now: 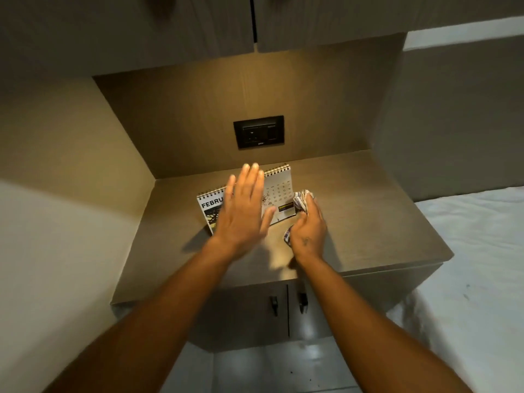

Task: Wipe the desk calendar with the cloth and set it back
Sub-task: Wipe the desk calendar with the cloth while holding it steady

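A spiral-bound desk calendar (pixel 279 191) stands upright on the grey-brown cabinet top (pixel 354 222), showing a February page. My left hand (pixel 241 211) hovers flat and open in front of its middle, fingers spread, hiding part of the page. Whether the palm touches the calendar I cannot tell. My right hand (pixel 309 228) is closed on a crumpled patterned cloth (pixel 300 199), held at the calendar's right edge.
A black wall socket (pixel 258 131) sits on the back panel above the calendar. Side walls enclose the niche on the left and right. Overhead cabinets hang above. Two door handles (pixel 287 303) are below the front edge. A white bed (pixel 476 279) lies on the right.
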